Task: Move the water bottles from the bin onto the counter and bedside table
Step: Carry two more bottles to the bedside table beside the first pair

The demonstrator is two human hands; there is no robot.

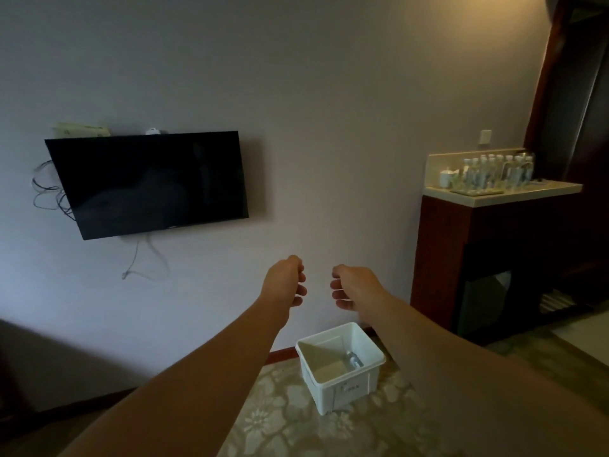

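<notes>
Head cam: left hand (286,281) and right hand (351,288) out front, fingers loosely curled, holding nothing. White bin (341,367) on floor below, one water bottle (353,359) lying inside. Other bottles (497,173) already on counter (527,190). Bottle prob. light-ish, smooth plastic, slightly squashy; grab mid-body, not cap.

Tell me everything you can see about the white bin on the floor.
The white bin looks like plastic, rectangular, open-topped, with a rolled rim and a small label on its front wall. It stands upright on the flower-patterned carpet near the wall. One water bottle lies on its bottom, toward the right corner. Neither hand touches it.
</notes>
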